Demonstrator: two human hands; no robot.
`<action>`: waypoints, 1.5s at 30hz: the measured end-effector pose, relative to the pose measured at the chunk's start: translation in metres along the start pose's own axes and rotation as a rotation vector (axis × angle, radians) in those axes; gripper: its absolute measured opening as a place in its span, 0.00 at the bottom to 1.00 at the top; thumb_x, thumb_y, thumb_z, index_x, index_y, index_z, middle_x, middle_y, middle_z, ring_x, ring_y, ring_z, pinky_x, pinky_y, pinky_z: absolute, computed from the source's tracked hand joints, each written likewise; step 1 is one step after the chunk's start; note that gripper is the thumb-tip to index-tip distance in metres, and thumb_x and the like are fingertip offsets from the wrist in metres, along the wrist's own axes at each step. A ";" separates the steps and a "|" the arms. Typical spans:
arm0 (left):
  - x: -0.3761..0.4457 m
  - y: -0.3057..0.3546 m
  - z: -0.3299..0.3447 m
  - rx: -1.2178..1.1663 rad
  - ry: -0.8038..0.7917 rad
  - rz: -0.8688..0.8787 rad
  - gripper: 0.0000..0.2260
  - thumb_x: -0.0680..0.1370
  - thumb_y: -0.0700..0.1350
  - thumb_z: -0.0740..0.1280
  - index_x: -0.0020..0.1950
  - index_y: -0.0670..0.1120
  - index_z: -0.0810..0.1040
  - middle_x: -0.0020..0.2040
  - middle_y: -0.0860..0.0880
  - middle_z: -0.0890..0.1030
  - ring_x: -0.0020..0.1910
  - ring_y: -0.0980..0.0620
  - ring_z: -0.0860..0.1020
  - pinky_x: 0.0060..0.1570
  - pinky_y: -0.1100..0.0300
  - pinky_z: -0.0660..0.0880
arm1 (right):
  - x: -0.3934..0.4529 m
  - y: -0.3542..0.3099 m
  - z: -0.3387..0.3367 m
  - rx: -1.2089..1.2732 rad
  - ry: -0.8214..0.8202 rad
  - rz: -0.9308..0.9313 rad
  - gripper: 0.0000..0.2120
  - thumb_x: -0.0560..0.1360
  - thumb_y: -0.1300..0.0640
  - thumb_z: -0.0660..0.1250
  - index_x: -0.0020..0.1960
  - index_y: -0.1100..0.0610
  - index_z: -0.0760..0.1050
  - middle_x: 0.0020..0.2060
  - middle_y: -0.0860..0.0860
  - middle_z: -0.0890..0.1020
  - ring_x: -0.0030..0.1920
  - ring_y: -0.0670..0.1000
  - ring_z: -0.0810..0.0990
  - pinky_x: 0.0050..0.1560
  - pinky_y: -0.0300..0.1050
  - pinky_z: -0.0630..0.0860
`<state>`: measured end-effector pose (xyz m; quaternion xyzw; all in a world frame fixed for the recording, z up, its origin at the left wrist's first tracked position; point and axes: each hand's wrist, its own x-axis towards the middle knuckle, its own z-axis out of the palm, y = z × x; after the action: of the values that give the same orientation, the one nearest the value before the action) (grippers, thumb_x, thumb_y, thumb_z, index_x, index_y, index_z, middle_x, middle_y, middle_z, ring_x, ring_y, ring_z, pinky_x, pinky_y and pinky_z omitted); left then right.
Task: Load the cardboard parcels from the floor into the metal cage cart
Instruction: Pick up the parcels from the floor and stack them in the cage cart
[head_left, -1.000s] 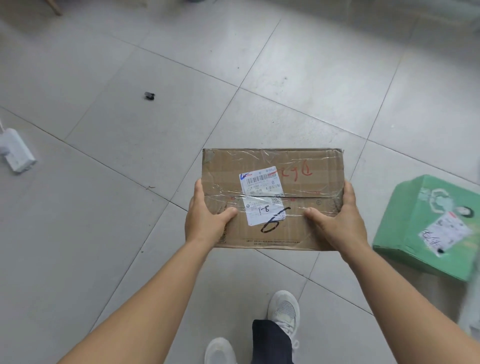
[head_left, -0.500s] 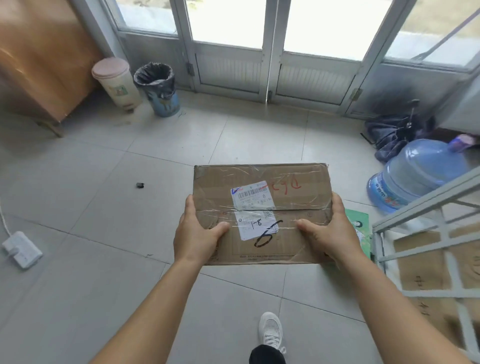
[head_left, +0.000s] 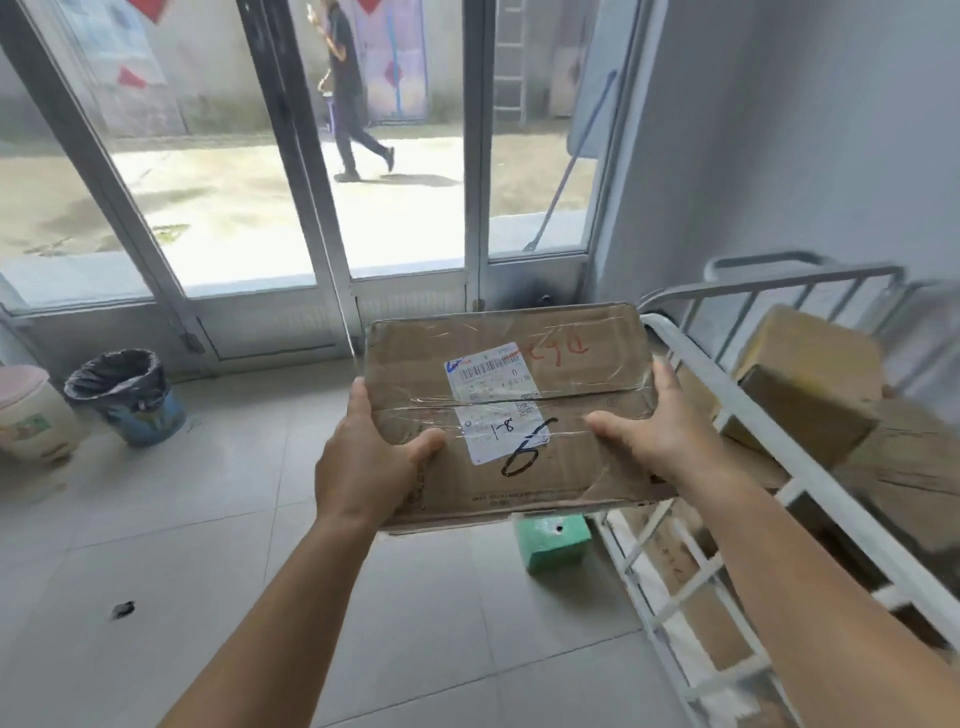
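Brown cardboard, taped over in clear film: the parcel (head_left: 506, 410) is flat and wide, with a white shipping label (head_left: 493, 400) across its middle seam, a black handwritten "6" and "1-8" on it, and red scrawl near the far right corner. It's up in the air, level, just left of the white metal cage cart (head_left: 737, 415). The left hand (head_left: 363, 457) clamps the near left edge, thumb on top; the right hand (head_left: 660, 426) grips the right edge the same way, fingers wrapped under.

Compared with half a second back, the view has swung up and right: the cart now fills the right side, more boxes (head_left: 810, 395) show inside it, and the street shows through the glass doors (head_left: 332, 208), with a person walking past (head_left: 350, 93). The blue water jug is gone from sight.

The green box (head_left: 553, 535) on the floor is mostly covered by the parcel. The black-lined bin (head_left: 124, 395) is clear; the pale bin (head_left: 31, 415) is cut off at the left edge. The boxes in the cart are blurred, their markings unreadable.
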<state>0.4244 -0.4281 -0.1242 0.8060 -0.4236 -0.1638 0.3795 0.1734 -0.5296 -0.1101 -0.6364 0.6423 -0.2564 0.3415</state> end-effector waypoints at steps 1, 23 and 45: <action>-0.002 0.017 0.002 0.001 -0.014 0.041 0.39 0.68 0.58 0.75 0.75 0.52 0.62 0.62 0.51 0.79 0.59 0.46 0.77 0.54 0.54 0.73 | -0.005 0.001 -0.019 -0.003 0.041 -0.004 0.50 0.65 0.40 0.76 0.77 0.44 0.50 0.70 0.49 0.71 0.64 0.57 0.74 0.63 0.57 0.73; -0.157 0.320 0.149 -0.153 -0.313 0.595 0.39 0.68 0.61 0.74 0.75 0.54 0.61 0.60 0.51 0.80 0.57 0.46 0.78 0.49 0.55 0.71 | -0.157 0.142 -0.347 0.026 0.700 0.169 0.31 0.66 0.43 0.76 0.63 0.45 0.64 0.55 0.44 0.77 0.54 0.51 0.78 0.56 0.53 0.76; -0.337 0.417 0.392 0.065 -0.883 0.767 0.33 0.70 0.58 0.73 0.69 0.50 0.64 0.52 0.53 0.78 0.45 0.50 0.76 0.43 0.56 0.75 | -0.259 0.376 -0.454 0.116 0.754 0.748 0.51 0.72 0.43 0.72 0.80 0.51 0.40 0.77 0.52 0.58 0.74 0.57 0.63 0.66 0.53 0.67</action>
<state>-0.2359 -0.4889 -0.0886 0.4619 -0.8077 -0.3221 0.1745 -0.4270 -0.2985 -0.0802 -0.2078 0.8883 -0.3630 0.1894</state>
